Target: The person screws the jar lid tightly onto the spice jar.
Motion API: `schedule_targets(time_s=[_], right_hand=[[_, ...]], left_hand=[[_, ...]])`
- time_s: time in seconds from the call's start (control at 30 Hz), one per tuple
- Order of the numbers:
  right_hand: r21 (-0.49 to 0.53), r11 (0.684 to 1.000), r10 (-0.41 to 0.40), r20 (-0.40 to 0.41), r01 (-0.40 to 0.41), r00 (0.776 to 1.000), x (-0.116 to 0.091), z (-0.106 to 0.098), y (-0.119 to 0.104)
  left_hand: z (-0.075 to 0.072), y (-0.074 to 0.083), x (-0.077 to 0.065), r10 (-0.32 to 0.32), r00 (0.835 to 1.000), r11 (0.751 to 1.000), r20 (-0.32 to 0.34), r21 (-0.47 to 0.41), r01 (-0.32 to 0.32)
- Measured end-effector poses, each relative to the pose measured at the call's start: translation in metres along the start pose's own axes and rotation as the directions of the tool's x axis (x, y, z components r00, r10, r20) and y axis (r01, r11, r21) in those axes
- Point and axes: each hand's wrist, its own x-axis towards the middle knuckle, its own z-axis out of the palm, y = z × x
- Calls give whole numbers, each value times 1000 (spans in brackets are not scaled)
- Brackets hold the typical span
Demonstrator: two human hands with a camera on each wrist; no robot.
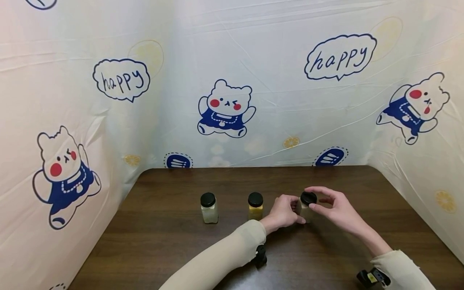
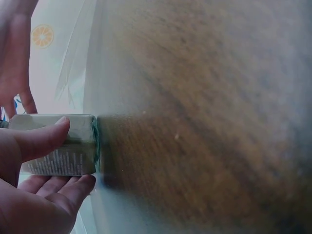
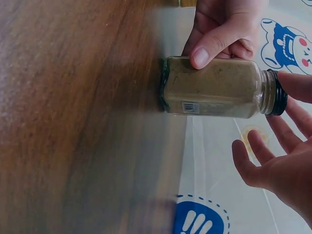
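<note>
A square glass spice jar point(image 3: 214, 90) of brownish-grey powder stands upright on the right part of the table. My left hand point(image 1: 283, 212) grips its body from the left, thumb on one side and fingers on the other. Around the black screw lid point(image 1: 308, 197), my right hand point(image 1: 338, 209) has its thumb and index finger on opposite edges. The other right fingers point(image 3: 243, 161) spread beside the jar. In the left wrist view, a printed label point(image 2: 61, 161) shows on the glass below the left thumb.
Left of my left hand stands a jar of yellow powder point(image 1: 255, 212) with a black lid. Farther left is a jar of pale powder point(image 1: 210, 215), also black-lidded. A printed cloth point(image 1: 275, 133) hangs behind the brown wooden table point(image 1: 163, 245) and along its sides.
</note>
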Motion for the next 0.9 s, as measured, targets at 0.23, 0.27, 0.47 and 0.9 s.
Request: schedule_targets(time_s=[0.23, 0.27, 0.47, 0.9], right_hand=[[4, 1000, 6, -12, -6, 1000, -2, 1, 2], [-7, 1000, -1, -18, 1, 1000, -2, 1, 2], [-101, 993, -72, -70, 65, 995, 0, 3, 2], [-195, 977, -115, -141, 87, 983, 2, 10, -2]], left_hand=[[1, 0, 0, -7, 1000, 1000, -4, -2, 7], [1, 0, 0, -7, 1000, 1000, -5, -2, 7], [0, 0, -1, -4, 1000, 1000, 0, -4, 4], [0, -1, -1, 7, 1000, 1000, 9, -6, -7]])
